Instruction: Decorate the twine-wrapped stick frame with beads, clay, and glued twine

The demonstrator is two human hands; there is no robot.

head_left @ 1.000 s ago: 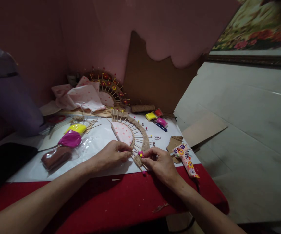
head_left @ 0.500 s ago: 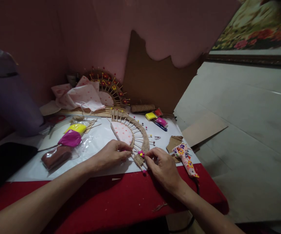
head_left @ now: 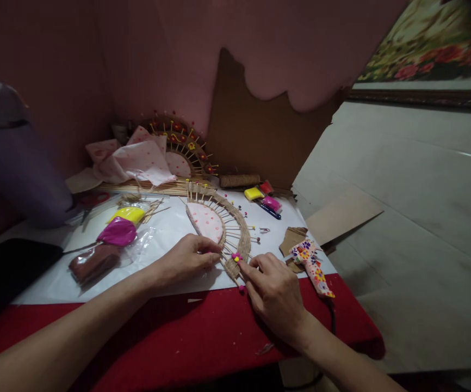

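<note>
Your right hand (head_left: 276,294), now unpinched, is seemingly seating the pink-petalled flower (head_left: 236,257) at its fingertip; whether your left hand (head_left: 187,257) is pinching, I can't tell.

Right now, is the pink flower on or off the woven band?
On: the pink flower lies against the near end of the woven band.

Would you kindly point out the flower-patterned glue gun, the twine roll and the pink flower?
Flower-patterned glue gun (head_left: 314,267), head view: its upper handle.
Twine roll (head_left: 239,181), head view: middle of its side.
Pink flower (head_left: 236,258), head view: its yellow centre.
</note>
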